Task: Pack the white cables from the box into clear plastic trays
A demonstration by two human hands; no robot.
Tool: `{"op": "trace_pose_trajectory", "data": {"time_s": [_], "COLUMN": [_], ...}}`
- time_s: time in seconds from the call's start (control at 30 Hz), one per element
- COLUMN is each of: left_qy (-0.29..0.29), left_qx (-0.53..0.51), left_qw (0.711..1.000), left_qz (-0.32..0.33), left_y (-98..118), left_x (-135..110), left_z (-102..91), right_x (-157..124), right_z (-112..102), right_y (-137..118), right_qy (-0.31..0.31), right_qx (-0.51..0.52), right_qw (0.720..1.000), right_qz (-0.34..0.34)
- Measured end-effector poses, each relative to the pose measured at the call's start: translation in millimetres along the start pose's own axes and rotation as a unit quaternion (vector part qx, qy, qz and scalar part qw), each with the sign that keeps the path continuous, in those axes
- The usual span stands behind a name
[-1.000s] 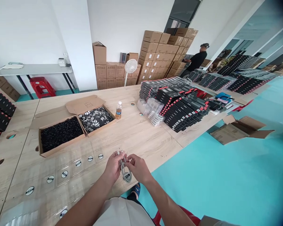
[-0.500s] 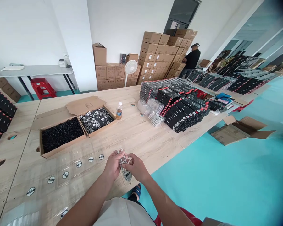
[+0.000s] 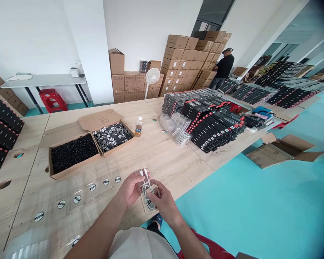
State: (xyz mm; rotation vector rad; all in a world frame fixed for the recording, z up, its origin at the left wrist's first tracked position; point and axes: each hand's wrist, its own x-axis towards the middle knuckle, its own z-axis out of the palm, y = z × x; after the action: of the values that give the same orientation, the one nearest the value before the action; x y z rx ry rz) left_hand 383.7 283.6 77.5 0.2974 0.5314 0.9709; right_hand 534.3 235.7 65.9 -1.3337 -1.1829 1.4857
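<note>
Two bare forearms rise from the bottom of the view and converge near the middle, above the near edge of the worktop. The left hand turns its palm upward, thumb raised and fingers curled inward. The right hand angles in from the other side, its fingers bent and just beside the left hand. A pale shirt covers the torso below.

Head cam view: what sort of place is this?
Probably a packing workshop or small warehouse for electronics accessories: stacked cardboard cartons, rows of black red-edged retail boxes on a wooden table, and a white cable held over a clear plastic tray.
</note>
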Motion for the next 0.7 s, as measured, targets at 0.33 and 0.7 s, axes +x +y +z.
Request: {"op": "trace_pose_trajectory", "data": {"time_s": [0.33, 0.7], "left_qy": [0.063, 0.091], "left_qx": [0.044, 0.064], "left_qw": [0.996, 0.992], "left_qz": [0.042, 0.058], "left_y": [-1.4, -6.6], "left_x": [-2.7, -0.5], "left_z": [11.6, 15.5], "right_x": [-6.3, -4.4], "right_z": [1.4, -0.4], "right_y": [-11.6, 1.2], "right_qy": [0.014, 0.049], "right_qx": [-0.029, -0.047], "right_qw": [0.999, 0.997], "right_qz": [0.02, 0.03]}}
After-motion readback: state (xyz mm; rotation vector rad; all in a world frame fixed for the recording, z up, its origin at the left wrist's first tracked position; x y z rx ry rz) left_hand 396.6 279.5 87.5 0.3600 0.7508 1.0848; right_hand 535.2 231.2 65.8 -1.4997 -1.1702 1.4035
